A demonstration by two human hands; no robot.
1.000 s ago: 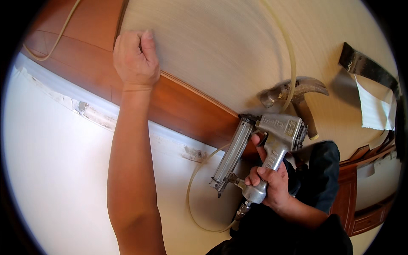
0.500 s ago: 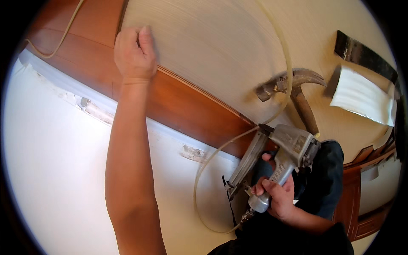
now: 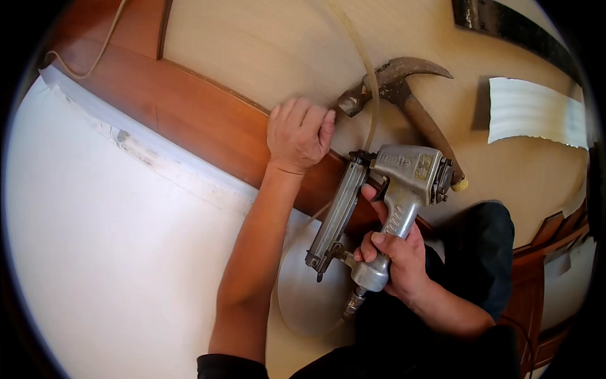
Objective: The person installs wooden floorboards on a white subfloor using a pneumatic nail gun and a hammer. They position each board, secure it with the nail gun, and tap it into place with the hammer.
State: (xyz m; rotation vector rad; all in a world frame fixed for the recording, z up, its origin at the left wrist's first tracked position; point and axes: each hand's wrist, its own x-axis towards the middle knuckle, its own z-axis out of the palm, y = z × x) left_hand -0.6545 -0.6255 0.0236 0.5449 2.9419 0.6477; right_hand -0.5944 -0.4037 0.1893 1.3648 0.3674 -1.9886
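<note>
My left hand point(image 3: 299, 134), curled into a loose fist, rests on the far edge of a reddish-brown wood plank point(image 3: 208, 129) lying along the white wall; no object shows in it. In my right hand point(image 3: 399, 258) is a silver air nail gun point(image 3: 404, 165), gripped by its handle, with the index finger beside the trigger. The gun's nose lies near the plank, just right of my left hand. A claw hammer point(image 3: 431, 126) with a rusty head lies on the pale floor just beyond the gun.
A translucent air hose point(image 3: 367, 63) runs across the floor and loops beneath the gun. A white corrugated sheet piece point(image 3: 535, 114) and a dark curved strip point(image 3: 505, 22) lie at far right. Installed planks point(image 3: 129, 28) cover the far left. The wall base point(image 3: 136, 144) has chipped plaster.
My left hand has slid right and nearer along the plank, toward the nail gun. The gun, in my right hand, sits slightly higher and further left in view; the view itself has shifted.
</note>
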